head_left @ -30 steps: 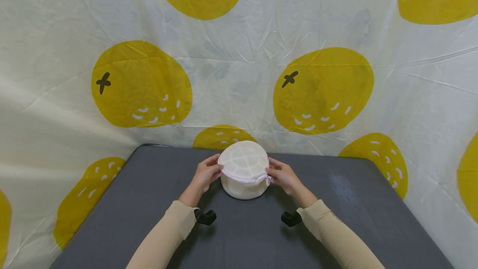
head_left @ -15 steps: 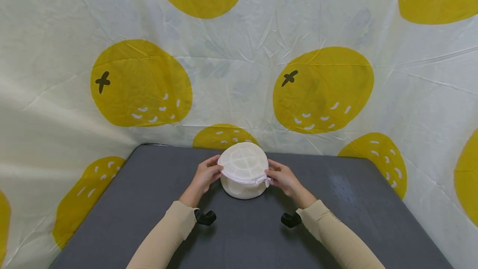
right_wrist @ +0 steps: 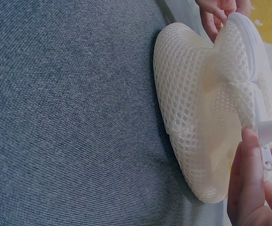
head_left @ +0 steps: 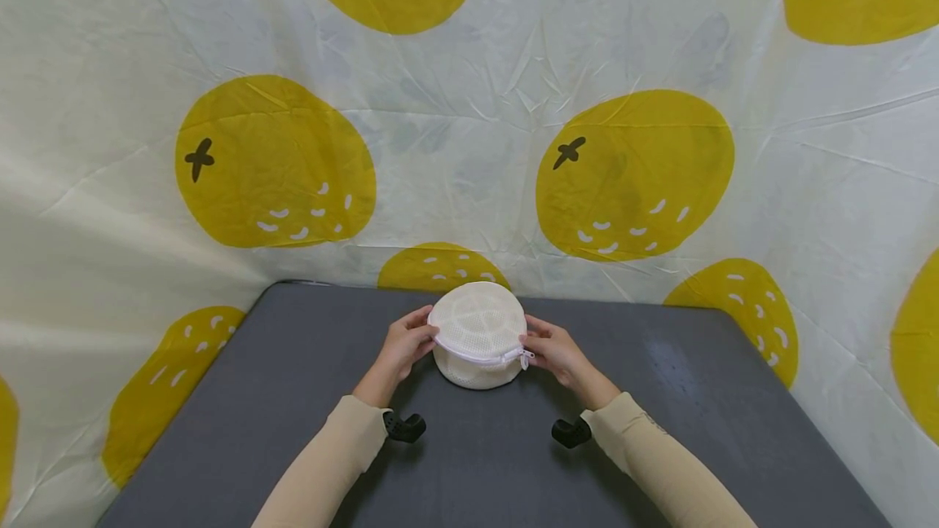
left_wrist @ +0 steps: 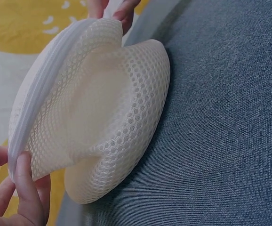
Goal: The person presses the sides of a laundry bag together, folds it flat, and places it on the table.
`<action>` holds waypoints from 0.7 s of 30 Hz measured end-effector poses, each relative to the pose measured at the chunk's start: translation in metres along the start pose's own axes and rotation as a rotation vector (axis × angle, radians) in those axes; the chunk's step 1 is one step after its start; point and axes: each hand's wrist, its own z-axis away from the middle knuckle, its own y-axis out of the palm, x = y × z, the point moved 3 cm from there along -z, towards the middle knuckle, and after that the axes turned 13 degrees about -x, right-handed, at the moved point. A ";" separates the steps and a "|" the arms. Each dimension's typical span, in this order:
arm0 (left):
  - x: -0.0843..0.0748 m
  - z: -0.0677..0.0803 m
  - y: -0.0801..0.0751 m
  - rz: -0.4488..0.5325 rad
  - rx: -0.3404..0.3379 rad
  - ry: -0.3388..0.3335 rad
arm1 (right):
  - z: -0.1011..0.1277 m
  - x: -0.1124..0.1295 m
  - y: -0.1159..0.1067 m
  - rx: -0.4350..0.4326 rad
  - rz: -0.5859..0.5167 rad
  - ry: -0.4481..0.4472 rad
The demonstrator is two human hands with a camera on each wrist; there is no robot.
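A round cream mesh laundry bag [head_left: 478,323] stands on the dark grey table, its flat lid tilted toward me and its zipper closed along the visible front edge. My left hand [head_left: 404,342] pinches the lid's rim on the left side; in the left wrist view its thumb and fingers [left_wrist: 28,193] grip the zipper edge. On the opposite side my right hand [head_left: 559,349] pinches the rim beside the white zipper pull [right_wrist: 267,157]. Between the hands the soft mesh wall [left_wrist: 140,89] sags inward. What the bag contains, if anything, cannot be made out.
The dark grey tabletop [head_left: 469,463] stretches around the bag. Behind it and at both sides hangs a white cloth [head_left: 455,169] printed with large yellow fruit shapes. Black wrist devices [head_left: 405,428] sit at both cuffs.
The bag's lid has sunk slightly and its top edge sits a little lower. Both hands keep their hold in nearly the same place.
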 end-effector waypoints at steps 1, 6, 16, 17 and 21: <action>0.000 0.000 0.000 0.000 0.000 0.000 | 0.000 0.000 0.000 0.000 0.000 0.002; 0.002 -0.001 0.000 0.004 0.001 -0.006 | 0.001 -0.001 0.001 -0.020 -0.001 0.019; 0.008 -0.003 -0.001 -0.012 -0.007 0.001 | 0.001 -0.002 0.002 -0.024 -0.018 0.031; 0.008 -0.002 -0.001 -0.012 -0.008 0.001 | 0.001 -0.003 0.002 -0.025 -0.016 0.030; 0.009 -0.002 -0.001 -0.010 -0.014 -0.001 | 0.001 -0.005 0.001 -0.030 -0.006 0.028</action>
